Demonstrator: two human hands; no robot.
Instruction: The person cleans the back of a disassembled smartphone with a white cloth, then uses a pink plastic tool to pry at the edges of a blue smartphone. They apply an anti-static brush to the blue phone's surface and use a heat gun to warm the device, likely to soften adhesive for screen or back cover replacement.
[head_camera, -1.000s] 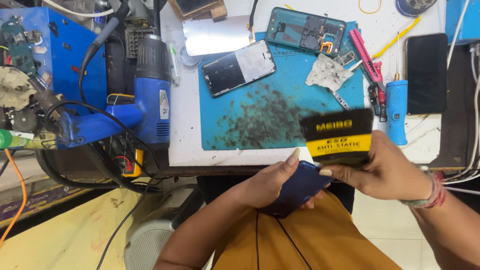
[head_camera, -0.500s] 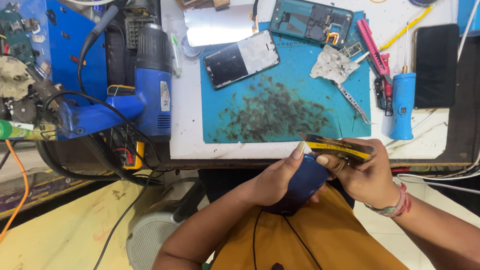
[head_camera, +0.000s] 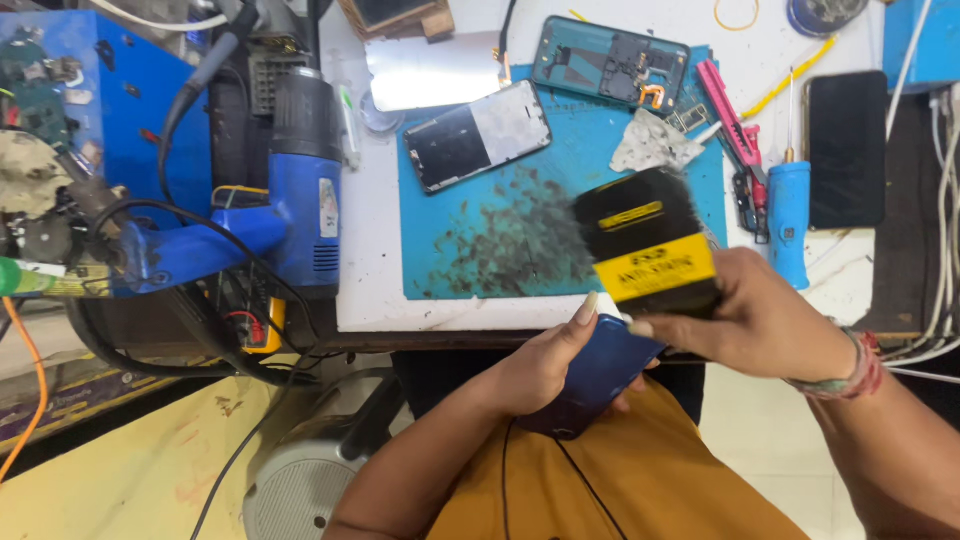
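Head view: the left hand (head_camera: 545, 365) is cupping a dark blue phone back (head_camera: 598, 372) just below the edge of the blue work mat (head_camera: 480, 250), fingers wrapped underneath. The right hand (head_camera: 765, 325) is pinching a black-and-yellow brush (head_camera: 648, 245), fingers clamped, bristles over the mat's right side.

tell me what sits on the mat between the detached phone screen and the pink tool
In the head view, a crumpled grey cloth lies on the blue mat between the phone screen and the pink tool; nothing else shows there.
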